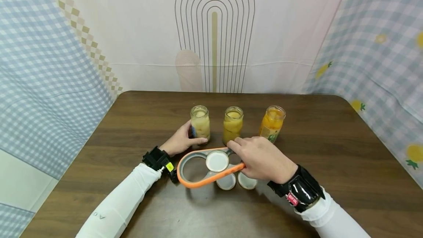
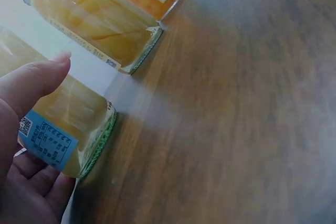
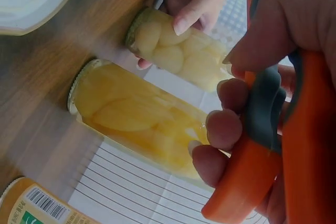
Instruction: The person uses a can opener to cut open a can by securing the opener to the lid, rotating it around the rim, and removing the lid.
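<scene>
My left hand [image 1: 180, 140] grips the lower part of an open glass jar of pale round fruit [image 1: 200, 126], thumb on one side and fingers on the other. The jar stands upright on the table; its blue label [image 2: 50, 140] shows in the left wrist view. My right hand [image 1: 264, 159] holds an orange-and-grey jar opener [image 1: 195, 184] by its right end, above the table. A white lid [image 1: 217, 161] shows within the opener's middle; whether it is clamped there I cannot tell. In the right wrist view, curled fingers wrap the orange handle [image 3: 310, 129].
An open jar of yellow fruit [image 1: 232, 126] and an open jar of orange fruit [image 1: 272, 120] stand to the right of the held jar. Two lids [image 1: 226, 182] lie on the brown table [image 1: 148, 113], below the opener. Patterned cloths [image 1: 142, 28] hang behind and at the sides.
</scene>
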`<state>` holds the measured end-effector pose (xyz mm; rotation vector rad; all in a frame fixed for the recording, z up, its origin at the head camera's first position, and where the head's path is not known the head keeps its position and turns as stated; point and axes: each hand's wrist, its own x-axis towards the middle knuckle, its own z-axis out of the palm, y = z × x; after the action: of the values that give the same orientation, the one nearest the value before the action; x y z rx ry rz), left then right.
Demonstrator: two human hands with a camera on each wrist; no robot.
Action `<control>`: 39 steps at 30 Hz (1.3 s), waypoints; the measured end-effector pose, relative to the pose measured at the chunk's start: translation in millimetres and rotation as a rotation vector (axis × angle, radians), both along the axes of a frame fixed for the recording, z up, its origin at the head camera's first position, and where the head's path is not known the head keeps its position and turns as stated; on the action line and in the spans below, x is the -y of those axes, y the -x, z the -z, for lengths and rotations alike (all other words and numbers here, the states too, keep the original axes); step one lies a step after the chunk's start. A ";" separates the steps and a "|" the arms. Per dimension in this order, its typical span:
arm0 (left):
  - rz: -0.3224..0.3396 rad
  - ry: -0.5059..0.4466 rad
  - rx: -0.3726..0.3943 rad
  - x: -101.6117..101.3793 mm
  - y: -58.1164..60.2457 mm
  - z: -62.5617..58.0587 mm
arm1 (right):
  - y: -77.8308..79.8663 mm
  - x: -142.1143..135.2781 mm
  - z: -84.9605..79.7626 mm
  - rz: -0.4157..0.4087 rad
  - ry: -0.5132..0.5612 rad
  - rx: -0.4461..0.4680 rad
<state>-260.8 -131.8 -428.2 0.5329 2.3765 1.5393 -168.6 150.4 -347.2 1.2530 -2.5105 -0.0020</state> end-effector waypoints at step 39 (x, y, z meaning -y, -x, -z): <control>-0.057 -0.006 -0.030 22.2 -7.0 -1.7 | 2.6 12.9 18.9 -0.054 -0.051 0.008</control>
<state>-253.8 -154.0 -426.4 0.4970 2.4303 1.5740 -171.1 137.5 -366.1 1.3428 -2.4972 -0.0486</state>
